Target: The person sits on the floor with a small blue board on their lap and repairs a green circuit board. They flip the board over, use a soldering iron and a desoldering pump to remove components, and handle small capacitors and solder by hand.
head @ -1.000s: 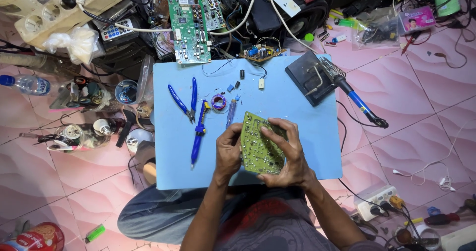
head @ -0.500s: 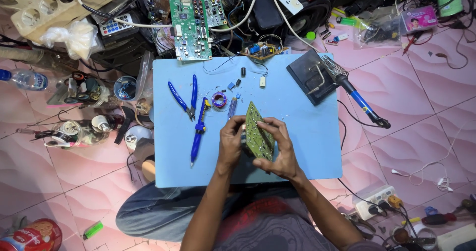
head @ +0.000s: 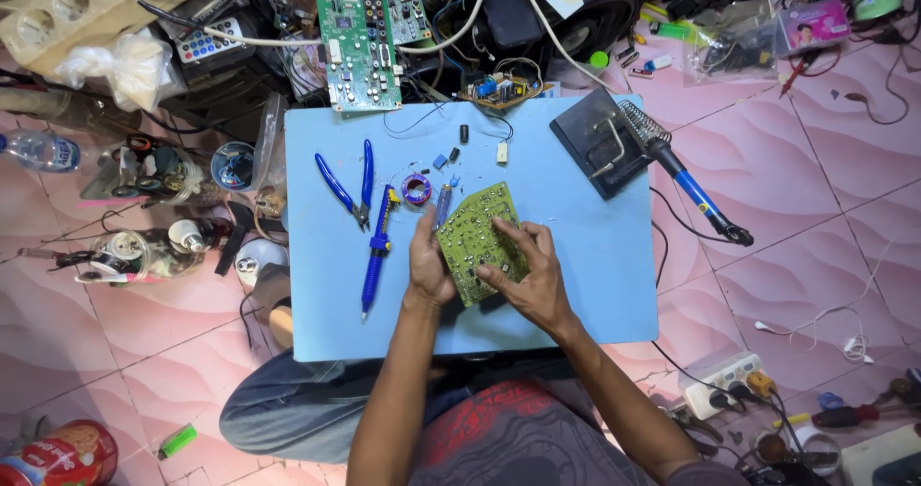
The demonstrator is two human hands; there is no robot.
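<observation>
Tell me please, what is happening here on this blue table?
A person sits on the floor at a low blue board and holds a green circuit board with both hands, solder side up. The left hand grips its left edge; the right hand lies over its right part. Beside it lie blue pliers, a blue desoldering pump and a solder coil. A soldering iron rests in its stand.

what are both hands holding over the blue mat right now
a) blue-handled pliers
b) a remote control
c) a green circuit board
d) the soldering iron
c: the left hand and right hand grip a green circuit board from either side above the blue mat, while the blue-handled pliers lie untouched on the mat to the left.
</observation>
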